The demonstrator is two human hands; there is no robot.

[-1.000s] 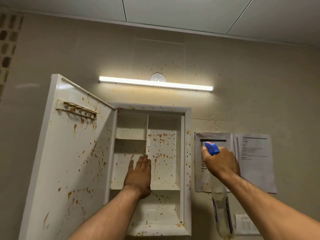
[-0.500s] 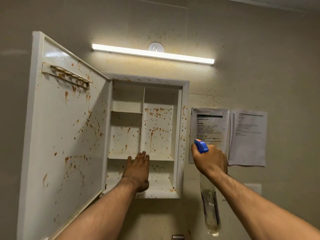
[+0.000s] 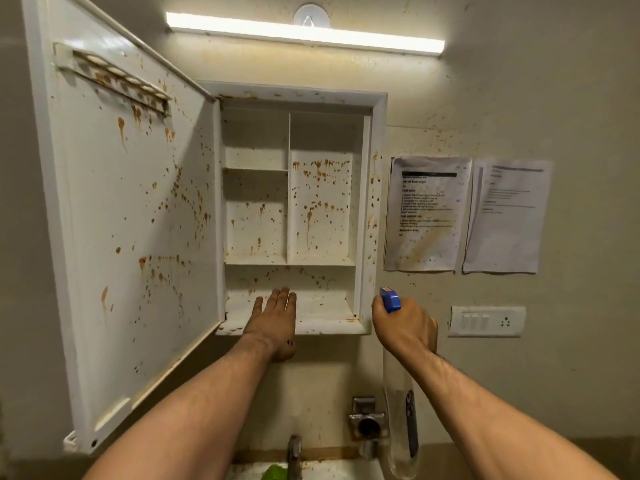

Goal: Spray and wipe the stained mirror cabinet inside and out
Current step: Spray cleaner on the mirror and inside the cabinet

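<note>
Right hand (image 3: pixel 405 327) grips the bottle (image 3: pixel 396 393), left hand (image 3: pixel 273 320) lies flat, fingers (image 3: pixel 285 299) together, mid-frame in the cabinet (image 3: pixel 294 98) — a squirt might wet that hand.

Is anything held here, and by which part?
The right hand grips the spray bottle by its neck, under the blue trigger head. The left hand is flat, holding nothing.

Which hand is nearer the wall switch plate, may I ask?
Right. The right hand, gripping the spray bottle, is left of the switch plate; the left hand is farther left, at the cabinet.
</note>
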